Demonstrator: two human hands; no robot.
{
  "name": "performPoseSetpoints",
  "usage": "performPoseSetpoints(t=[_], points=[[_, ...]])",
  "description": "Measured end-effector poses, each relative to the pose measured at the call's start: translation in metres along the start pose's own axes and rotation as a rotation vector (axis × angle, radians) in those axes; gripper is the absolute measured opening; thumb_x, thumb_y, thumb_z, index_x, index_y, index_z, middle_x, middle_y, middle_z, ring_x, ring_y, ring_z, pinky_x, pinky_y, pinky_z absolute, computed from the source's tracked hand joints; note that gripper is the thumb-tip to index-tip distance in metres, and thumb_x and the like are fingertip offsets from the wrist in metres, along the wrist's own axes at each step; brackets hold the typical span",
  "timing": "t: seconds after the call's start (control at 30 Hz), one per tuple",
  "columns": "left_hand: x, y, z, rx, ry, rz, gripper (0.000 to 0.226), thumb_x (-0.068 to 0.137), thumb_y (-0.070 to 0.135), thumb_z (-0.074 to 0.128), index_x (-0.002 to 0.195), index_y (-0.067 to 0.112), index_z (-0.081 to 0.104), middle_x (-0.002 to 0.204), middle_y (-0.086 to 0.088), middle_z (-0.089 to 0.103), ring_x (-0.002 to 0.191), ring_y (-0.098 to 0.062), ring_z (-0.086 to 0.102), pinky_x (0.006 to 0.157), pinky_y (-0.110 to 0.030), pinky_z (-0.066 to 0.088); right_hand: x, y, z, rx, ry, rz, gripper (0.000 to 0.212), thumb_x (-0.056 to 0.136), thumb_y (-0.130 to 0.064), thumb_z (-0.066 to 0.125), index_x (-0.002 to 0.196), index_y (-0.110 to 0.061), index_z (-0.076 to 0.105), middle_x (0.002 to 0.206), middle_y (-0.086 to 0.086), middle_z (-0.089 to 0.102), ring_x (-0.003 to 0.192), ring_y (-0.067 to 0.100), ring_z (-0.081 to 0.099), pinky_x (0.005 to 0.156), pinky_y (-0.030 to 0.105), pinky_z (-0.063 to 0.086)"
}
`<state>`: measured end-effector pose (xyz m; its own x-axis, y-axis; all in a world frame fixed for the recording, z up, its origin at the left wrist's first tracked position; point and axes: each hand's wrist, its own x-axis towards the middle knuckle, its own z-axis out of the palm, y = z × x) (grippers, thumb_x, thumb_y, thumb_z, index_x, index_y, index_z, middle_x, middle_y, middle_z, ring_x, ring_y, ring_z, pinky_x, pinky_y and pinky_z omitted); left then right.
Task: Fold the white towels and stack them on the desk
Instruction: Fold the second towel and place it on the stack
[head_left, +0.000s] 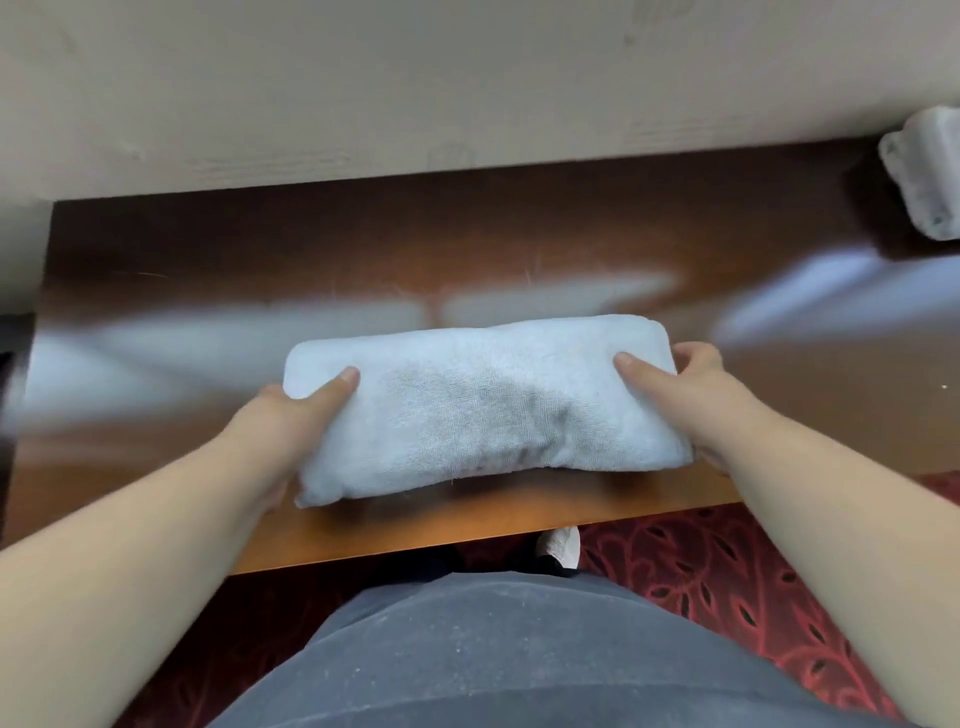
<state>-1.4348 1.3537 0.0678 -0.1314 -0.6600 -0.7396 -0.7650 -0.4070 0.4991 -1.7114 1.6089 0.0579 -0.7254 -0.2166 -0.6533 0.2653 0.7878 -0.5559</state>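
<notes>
Worktop (156, 270): glossy brown wood | folded white towel (483, 405): held over near edge, centre | left hand (291, 415), right hand (696, 384): each grip closed round a towel end, thumbs on top | risk: uneven release could let folds slump.

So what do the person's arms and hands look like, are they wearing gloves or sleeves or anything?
No gloves and no sleeves in view: both forearms are bare down to the wrists. The left hand and right hand are bare too, with short, plain nails. No watch, ring or bracelet shows on either. The only clothing visible is a grey top at the bottom of the picture.
</notes>
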Motion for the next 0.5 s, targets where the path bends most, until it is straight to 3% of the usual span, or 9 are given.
performPoseSetpoints(t=[0.1, 0.17, 0.23, 0.3, 0.4, 0.5], points=[[0.005, 0.002, -0.001, 0.025, 0.091, 0.1, 0.06, 0.073, 0.068, 0.068, 0.112, 0.024, 0.056, 0.101, -0.002, 0.067, 0.084, -0.028, 0.066, 0.061, -0.042, 0.058, 0.003, 0.004, 0.002, 0.011, 0.126, -0.191, 0.073, 0.064, -0.064, 0.079, 0.118, -0.037, 0.039, 0.107, -0.012, 0.058, 0.087, 0.003, 0.058, 0.067, 0.028, 0.048], [0.01, 0.003, -0.007, 0.195, 0.09, 0.177, 0.057, 0.076, 0.067, 0.065, 0.115, 0.025, 0.058, 0.097, 0.0, 0.068, 0.082, -0.024, 0.066, 0.063, -0.033, 0.054, 0.005, 0.003, -0.003, -0.083, 0.182, -0.324, 0.067, 0.065, -0.063, 0.076, 0.116, -0.046, 0.036, 0.103, -0.021, 0.052, 0.09, 0.002, 0.056, 0.07, 0.02, 0.04], [0.014, 0.006, -0.009, 0.291, 0.097, 0.164, 0.056, 0.082, 0.065, 0.063, 0.12, 0.024, 0.057, 0.099, -0.001, 0.067, 0.084, -0.026, 0.065, 0.068, -0.034, 0.051, 0.009, 0.0, -0.002, -0.112, 0.169, -0.341, 0.067, 0.072, -0.057, 0.077, 0.125, -0.047, 0.036, 0.108, -0.018, 0.053, 0.098, 0.013, 0.058, 0.074, 0.022, 0.042], [0.014, 0.012, -0.009, 0.213, 0.016, 0.098, 0.057, 0.086, 0.061, 0.063, 0.125, 0.021, 0.054, 0.107, -0.007, 0.068, 0.093, -0.032, 0.066, 0.081, -0.043, 0.054, 0.009, -0.004, -0.002, -0.075, 0.109, -0.205, 0.075, 0.076, -0.053, 0.079, 0.136, -0.037, 0.036, 0.119, -0.006, 0.057, 0.103, 0.021, 0.061, 0.078, 0.032, 0.05], [0.007, 0.014, -0.022, -0.21, -0.264, 0.009, 0.058, 0.083, 0.05, 0.068, 0.132, 0.023, 0.054, 0.118, -0.006, 0.071, 0.102, -0.029, 0.07, 0.086, -0.045, 0.055, 0.006, -0.012, -0.015, 0.202, -0.01, 0.045, 0.088, 0.072, -0.052, 0.085, 0.141, -0.018, 0.043, 0.123, 0.008, 0.063, 0.098, 0.028, 0.069, 0.07, 0.038, 0.057], [-0.004, 0.004, -0.029, -0.326, -0.478, -0.04, 0.055, 0.079, 0.043, 0.066, 0.129, 0.021, 0.059, 0.116, -0.001, 0.073, 0.101, -0.018, 0.072, 0.075, -0.035, 0.057, -0.008, -0.014, -0.026, 0.232, -0.309, 0.272, 0.085, 0.049, -0.068, 0.081, 0.114, -0.015, 0.066, 0.093, 0.006, 0.076, 0.074, 0.021, 0.074, 0.061, 0.033, 0.057]])
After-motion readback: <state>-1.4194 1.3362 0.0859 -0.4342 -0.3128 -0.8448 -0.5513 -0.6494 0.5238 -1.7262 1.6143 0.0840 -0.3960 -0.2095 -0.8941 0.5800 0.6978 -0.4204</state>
